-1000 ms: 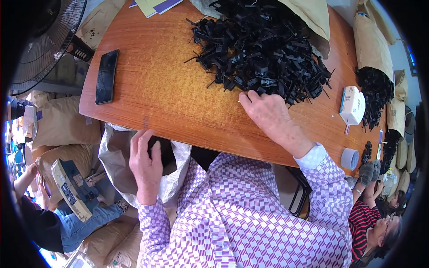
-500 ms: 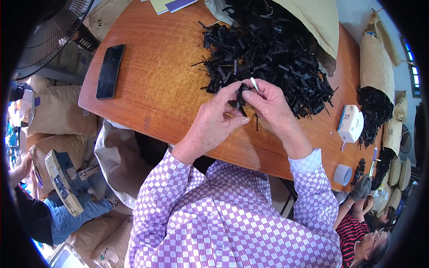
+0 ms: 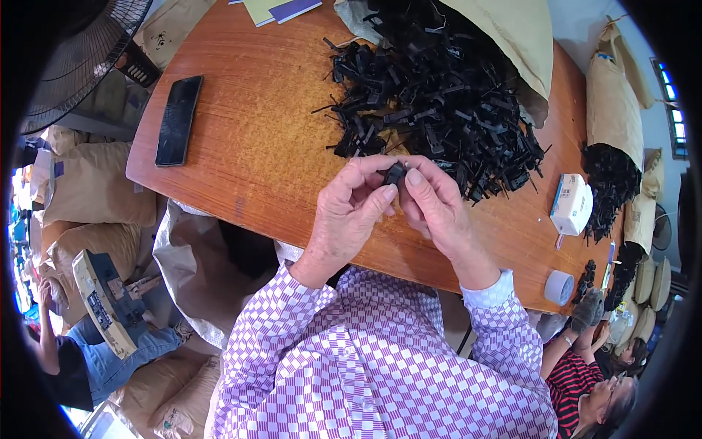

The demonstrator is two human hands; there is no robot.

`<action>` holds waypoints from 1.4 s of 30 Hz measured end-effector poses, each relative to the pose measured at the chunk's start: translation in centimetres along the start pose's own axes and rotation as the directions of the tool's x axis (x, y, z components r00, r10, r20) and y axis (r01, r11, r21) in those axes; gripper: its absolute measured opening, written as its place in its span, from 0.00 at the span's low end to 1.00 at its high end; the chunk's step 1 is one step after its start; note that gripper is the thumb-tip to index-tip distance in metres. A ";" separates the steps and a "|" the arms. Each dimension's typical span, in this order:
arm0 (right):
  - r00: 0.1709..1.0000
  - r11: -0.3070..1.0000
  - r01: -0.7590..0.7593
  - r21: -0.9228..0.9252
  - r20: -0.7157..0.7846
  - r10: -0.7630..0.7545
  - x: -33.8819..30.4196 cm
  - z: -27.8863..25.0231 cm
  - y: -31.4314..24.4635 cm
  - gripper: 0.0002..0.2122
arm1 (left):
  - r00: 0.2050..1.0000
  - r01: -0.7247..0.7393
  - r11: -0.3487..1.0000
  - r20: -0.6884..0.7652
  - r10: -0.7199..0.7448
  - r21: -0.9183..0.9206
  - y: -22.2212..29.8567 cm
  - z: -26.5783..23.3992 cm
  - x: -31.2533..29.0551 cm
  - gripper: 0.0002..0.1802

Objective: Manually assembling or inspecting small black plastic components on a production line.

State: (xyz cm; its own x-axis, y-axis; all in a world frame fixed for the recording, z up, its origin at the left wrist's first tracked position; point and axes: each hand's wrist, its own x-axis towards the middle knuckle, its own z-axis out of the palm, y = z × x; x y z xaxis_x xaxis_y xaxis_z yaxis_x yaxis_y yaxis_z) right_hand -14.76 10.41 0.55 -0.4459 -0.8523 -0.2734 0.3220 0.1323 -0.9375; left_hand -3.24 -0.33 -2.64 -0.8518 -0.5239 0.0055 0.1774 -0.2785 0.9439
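Over the table's near edge, my two hands meet in front of a heap of black plastic parts (image 3: 439,95). My left hand (image 3: 347,216) is closed, pinching a small black plastic part (image 3: 395,173) between thumb and fingers. Against the right side of that part, my right hand (image 3: 439,208) is closed too, its thumb bent over the curled forefinger. What lies inside the right hand is hidden; only a tiny glint shows near the thumb tip. The heap spills from a brown paper sack (image 3: 512,44).
A black phone (image 3: 179,121) lies on the wooden table (image 3: 248,146) at left. A white box (image 3: 572,205) and a tape roll (image 3: 559,287) stand at right. Below the left edge hangs an open white sack (image 3: 191,263). A gloved co-worker's hand (image 3: 587,311) is at the far right.
Both hands have come closer together, the right slightly down and left. The slim white thing that stuck up from my right hand no longer shows. The black part has turned in my fingers.
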 end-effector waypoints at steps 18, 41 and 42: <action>0.976 0.962 0.161 -0.219 -0.109 -0.188 -2.0 2.0 1.9 0.16 | 0.941 -0.254 0.796 -0.050 0.335 0.550 0.3 1.4 -1.6 0.19; 0.976 0.962 0.166 0.215 0.102 -0.191 -0.4 1.3 1.2 0.08 | 0.992 0.119 0.971 -0.016 -0.125 -0.209 3.9 -2.0 -2.7 0.20; 0.975 0.968 0.114 0.224 0.161 -0.152 -0.3 1.0 1.3 0.08 | 0.992 0.129 0.975 0.013 -0.129 -0.179 3.9 -2.0 -2.8 0.19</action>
State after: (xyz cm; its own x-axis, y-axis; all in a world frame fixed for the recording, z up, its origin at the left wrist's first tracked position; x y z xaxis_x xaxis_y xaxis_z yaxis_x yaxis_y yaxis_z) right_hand -13.36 10.28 -0.34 -0.3496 -0.9326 -0.0899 0.4484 -0.0823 -0.8901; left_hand 0.85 -1.58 0.40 -0.8740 -0.4729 -0.1120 0.1509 -0.4832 0.8624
